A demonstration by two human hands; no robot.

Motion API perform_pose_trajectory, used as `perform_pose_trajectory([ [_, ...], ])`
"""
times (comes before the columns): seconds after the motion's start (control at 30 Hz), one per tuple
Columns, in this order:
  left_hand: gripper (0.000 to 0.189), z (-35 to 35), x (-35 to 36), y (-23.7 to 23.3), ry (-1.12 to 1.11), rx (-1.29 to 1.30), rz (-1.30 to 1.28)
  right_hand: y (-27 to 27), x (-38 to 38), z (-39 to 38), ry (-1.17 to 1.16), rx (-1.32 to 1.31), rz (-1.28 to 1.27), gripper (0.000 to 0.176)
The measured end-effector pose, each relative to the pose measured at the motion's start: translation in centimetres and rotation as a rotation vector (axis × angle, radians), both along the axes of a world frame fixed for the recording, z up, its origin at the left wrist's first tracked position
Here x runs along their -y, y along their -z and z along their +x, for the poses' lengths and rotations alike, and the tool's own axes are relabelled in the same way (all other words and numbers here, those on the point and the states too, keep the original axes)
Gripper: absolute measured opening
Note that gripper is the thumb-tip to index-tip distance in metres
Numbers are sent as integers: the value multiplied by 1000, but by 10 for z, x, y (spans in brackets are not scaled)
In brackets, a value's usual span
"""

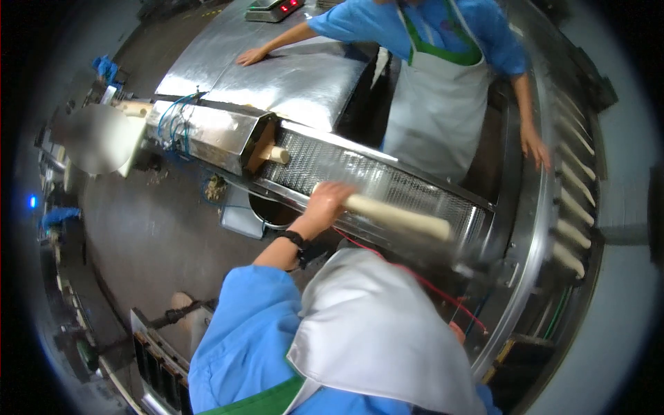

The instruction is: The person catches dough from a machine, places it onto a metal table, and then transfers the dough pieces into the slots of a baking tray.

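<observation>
My left hand [330,202], with a dark band at its wrist, is closed around the near end of a long pale dough roll [401,216]. The roll's far end is blurred and points right, over the front side of a metal mesh conveyor [325,162]. A shorter dough piece [279,155] pokes out of the metal machine housing [214,135] at the conveyor's left end. Of my right hand only a small skin-coloured patch [457,331] shows beside my white apron; its fingers are hidden.
Across the conveyor a co-worker in a white apron [436,111] rests one hand on a metal table [277,83]; the other hangs near the right-hand rail [536,235]. Several dough rolls [575,207] lie beyond that rail. A scale [273,9] sits on the table.
</observation>
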State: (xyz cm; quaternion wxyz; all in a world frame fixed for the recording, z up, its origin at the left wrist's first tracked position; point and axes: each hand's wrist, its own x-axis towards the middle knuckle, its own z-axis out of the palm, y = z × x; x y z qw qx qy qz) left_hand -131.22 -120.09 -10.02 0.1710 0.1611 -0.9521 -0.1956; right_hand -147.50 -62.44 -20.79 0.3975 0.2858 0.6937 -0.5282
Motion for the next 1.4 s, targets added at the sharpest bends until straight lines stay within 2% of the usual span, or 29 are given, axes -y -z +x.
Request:
perform_pose_trajectory([
  [0.1, 51, 12, 6, 7, -138, 80, 76, 7, -13, 3, 16, 46, -33, 18],
  [0.2, 47, -10, -4, -8, -43, 234, -11, -4, -5, 6, 43, 10, -120, 18],
  [0.27, 46, -26, -17, 3, 9, 242, 63, -10, 11, -3, 51, -85, -234, 22],
  [0.3, 44, -28, -24, 14, -22, 247, 346, -42, 34, -4, -129, -264, -304, 26],
  [0.33, 43, -38, -31, 23, -71, 275, 627, -72, 69, -14, -165, -250, -46, 31],
  [0.37, 43, -55, -43, 8, -6, 289, 624, -125, 97, -14, -162, -339, -207, 34],
  [0.4, 42, -68, -59, -21, -66, 434, 926, -94, 102, -22, -192, -262, -253, 35],
  [0.43, 42, -78, -74, -45, -145, 587, 1218, -98, 123, -29, -265, -216, -215, 35],
  [0.5, 42, -92, -83, -62, -18, 587, 1302, -117, 168, -37, -440, -146, -322, 41],
  [0.53, 43, -97, -89, -71, 57, 592, 1393, -133, 189, -40, -494, -108, -392, 53],
  [0.57, 46, -109, -97, -86, 163, 680, 1396, -142, 203, -42, -443, -47, -537, 59],
  [0.6, 46, -118, -110, -110, 180, 691, 1388, -146, 216, -45, -280, 80, -760, 58],
  [0.63, 47, -125, -125, -137, 330, 720, 1387, -150, 228, -46, -112, 201, -982, 57],
  [0.67, 48, -132, -138, -150, 478, 751, 1381, -177, 237, -46, 122, 143, -1052, 51],
  [0.73, 50, -136, -155, -140, 701, 738, 1283, -205, 238, -47, 418, 41, -967, 40],
  [0.77, 51, -141, -161, -137, 856, 696, 1227, -209, 231, -57, 527, -24, -938, 27],
  [0.8, 51, -142, -166, -138, 886, 702, 1217, -217, 217, -61, 546, -142, -979, 28],
  [0.87, 52, -139, -172, -144, 820, 595, 1462, -237, 185, -66, 642, -341, -983, 31],
  [0.9, 51, -139, -162, -152, 755, 669, 1412, -262, 169, -62, 643, -492, -936, 34],
  [0.93, 51, -136, -144, -135, 764, 670, 1403, -274, 160, -59, 635, -638, -890, 38],
  [1.0, 52, -123, -121, -113, 597, 561, 1374, -308, 130, -54, 656, -916, -742, 44],
  [1.07, 50, -118, -104, -91, 559, 529, 1312, -316, 83, -66, 598, -991, -656, 49],
  [1.13, 50, -111, -93, -67, 309, 497, 1215, -282, 32, -98, 660, -988, -626, 45],
  [1.2, 50, -95, -81, -47, 305, 439, 1232, -246, -7, -122, 907, -887, -612, 41],
  [1.23, 50, -86, -78, -39, 194, 418, 1284, -234, -11, -125, 991, -861, -563, 34],
  [1.27, 49, -78, -77, -35, 82, 393, 1336, -170, -53, -140, 975, -816, -701, 31],
  [1.33, 49, -70, -79, -35, 4, 402, 1293, -83, -83, -155, 955, -685, -439, 30],
  [1.37, 49, -66, -79, -35, -72, 416, 1252, -68, -72, -144, 649, -939, -151, 32],
  [1.4, 49, -66, -79, -33, -92, 396, 1249, -60, -65, -157, 731, -835, -108, 32],
])
